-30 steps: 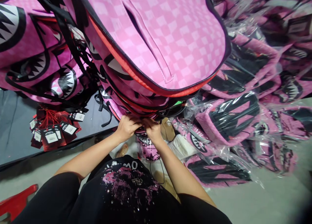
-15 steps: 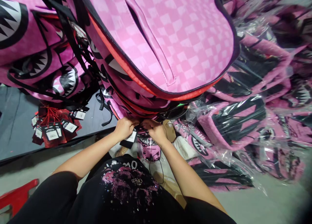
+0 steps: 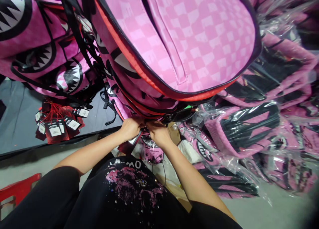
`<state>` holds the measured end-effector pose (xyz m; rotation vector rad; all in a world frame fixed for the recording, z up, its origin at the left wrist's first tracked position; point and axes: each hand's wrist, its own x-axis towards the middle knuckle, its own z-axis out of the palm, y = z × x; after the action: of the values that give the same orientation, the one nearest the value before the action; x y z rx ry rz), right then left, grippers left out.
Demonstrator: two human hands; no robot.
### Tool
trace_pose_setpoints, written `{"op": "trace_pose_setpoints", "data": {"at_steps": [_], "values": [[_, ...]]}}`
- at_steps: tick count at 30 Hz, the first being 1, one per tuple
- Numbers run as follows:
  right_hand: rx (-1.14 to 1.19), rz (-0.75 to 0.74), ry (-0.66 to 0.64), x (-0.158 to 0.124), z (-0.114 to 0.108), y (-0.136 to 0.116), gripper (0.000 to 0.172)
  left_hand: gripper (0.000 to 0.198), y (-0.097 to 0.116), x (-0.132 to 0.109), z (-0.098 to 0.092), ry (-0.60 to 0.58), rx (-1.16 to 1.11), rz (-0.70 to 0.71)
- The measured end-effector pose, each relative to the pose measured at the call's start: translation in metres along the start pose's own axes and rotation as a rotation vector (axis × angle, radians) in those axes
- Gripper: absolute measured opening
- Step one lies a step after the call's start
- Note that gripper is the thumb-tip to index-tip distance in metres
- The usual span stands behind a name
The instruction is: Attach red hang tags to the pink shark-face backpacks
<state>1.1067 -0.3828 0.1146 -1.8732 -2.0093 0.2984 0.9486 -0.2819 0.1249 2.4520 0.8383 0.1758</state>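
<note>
A pink checkered backpack [image 3: 209, 36] with black zippers and red edging stands upright before me, leaning over my hands. At its lower front edge, my left hand [image 3: 131, 128] and my right hand [image 3: 157, 132] meet, fingers pinched together. A black and dark red hang tag [image 3: 128, 145] with a white label dangles, tilted, just below the left fingers, its top end running up between the hands. Whatever the right fingertips pinch is hidden under the bag's edge.
More pink shark-mouth backpacks [image 3: 32, 53] stand at left on a grey table [image 3: 15, 122]. A bunch of hang tags [image 3: 54, 127] on red strings lies there. Plastic-wrapped bags [image 3: 251, 129] are piled at right. Lower left is a red stool [image 3: 20, 187]; a pink pouch [image 3: 152, 151] is below my hands.
The hang tag has turned, now showing more of its dark red side and less white label. Both hands stay together at the bag's edge. The view has shifted slightly.
</note>
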Motion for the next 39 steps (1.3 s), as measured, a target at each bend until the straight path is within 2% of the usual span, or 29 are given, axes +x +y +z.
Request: {"op": "trace_pose_setpoints", "data": {"at_steps": [5, 9, 14, 20, 29, 34, 39], "values": [[-0.044, -0.008, 0.035, 0.002, 0.003, -0.004, 0.025, 0.019, -0.001, 0.002, 0.003, -0.025, 0.016, 0.028], [-0.057, 0.065, 0.053, 0.003, 0.007, -0.005, 0.023, 0.026, 0.004, 0.001, 0.009, -0.008, 0.053, 0.022], [0.073, 0.133, 0.094, 0.004, 0.005, -0.005, 0.027, 0.026, 0.007, -0.003, 0.008, -0.022, 0.028, -0.003], [0.259, 0.163, 0.014, 0.004, -0.003, -0.007, 0.022, 0.023, 0.007, -0.007, 0.005, -0.015, -0.011, -0.074], [0.448, 0.359, 0.15, 0.002, -0.001, -0.012, 0.018, 0.026, 0.012, -0.01, 0.001, -0.056, -0.013, -0.09], [0.395, 0.338, 0.155, -0.003, -0.001, -0.007, 0.024, 0.028, 0.017, -0.009, 0.001, -0.085, 0.013, -0.022], [0.35, 0.323, 0.175, -0.006, 0.008, 0.007, 0.03, 0.03, 0.019, -0.008, 0.002, -0.06, 0.049, 0.013]]}}
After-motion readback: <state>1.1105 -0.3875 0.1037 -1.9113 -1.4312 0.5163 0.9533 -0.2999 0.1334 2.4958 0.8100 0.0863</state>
